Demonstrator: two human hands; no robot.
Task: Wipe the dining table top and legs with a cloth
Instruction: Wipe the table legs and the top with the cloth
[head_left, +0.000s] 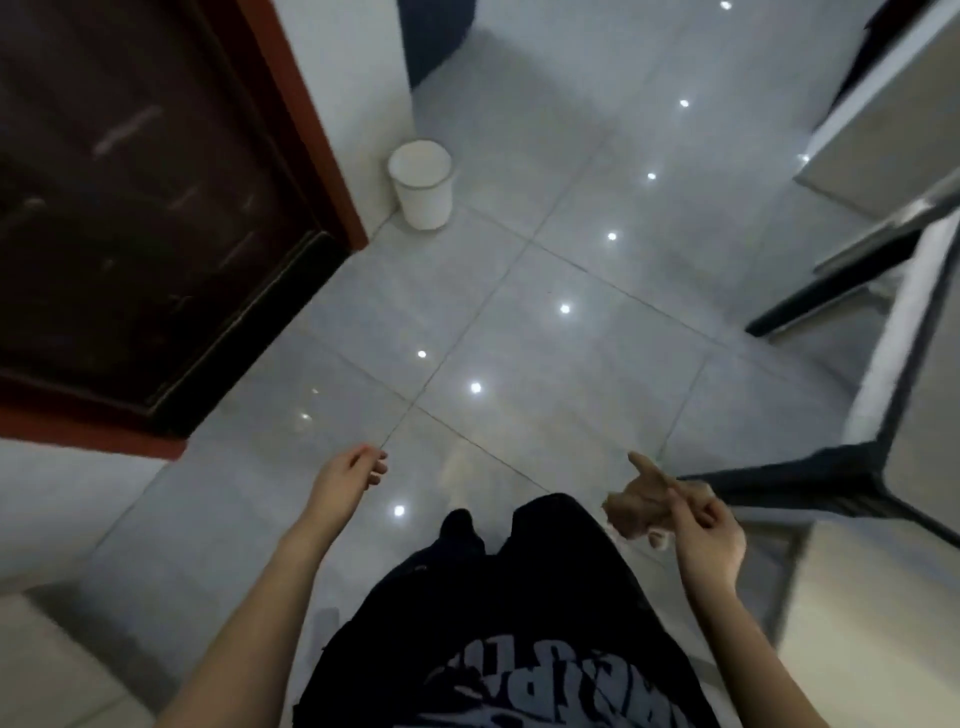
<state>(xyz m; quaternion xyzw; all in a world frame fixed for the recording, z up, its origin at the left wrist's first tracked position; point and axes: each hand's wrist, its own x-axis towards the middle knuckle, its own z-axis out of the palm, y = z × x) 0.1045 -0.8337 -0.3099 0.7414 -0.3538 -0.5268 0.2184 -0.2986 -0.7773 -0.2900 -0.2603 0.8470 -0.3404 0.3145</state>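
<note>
My right hand (698, 530) is held low at the right, its fingers curled around a crumpled brownish cloth (636, 501) that sticks out to the left of the hand. My left hand (353, 473) hangs over the floor with its fingers loosely curled and nothing in it. The dining table (891, 358) runs along the right edge of the view as a pale, blurred top. One dark slanted table leg (800, 480) lies just right of the cloth, apart from it. Another dark leg (810, 306) shows farther back.
Glossy grey floor tiles (519, 322) fill the middle. A white bin (422, 184) stands by the wall corner at the back. A dark door with a red-brown frame (145, 218) is at the left. A pale surface (872, 603) sits at the lower right.
</note>
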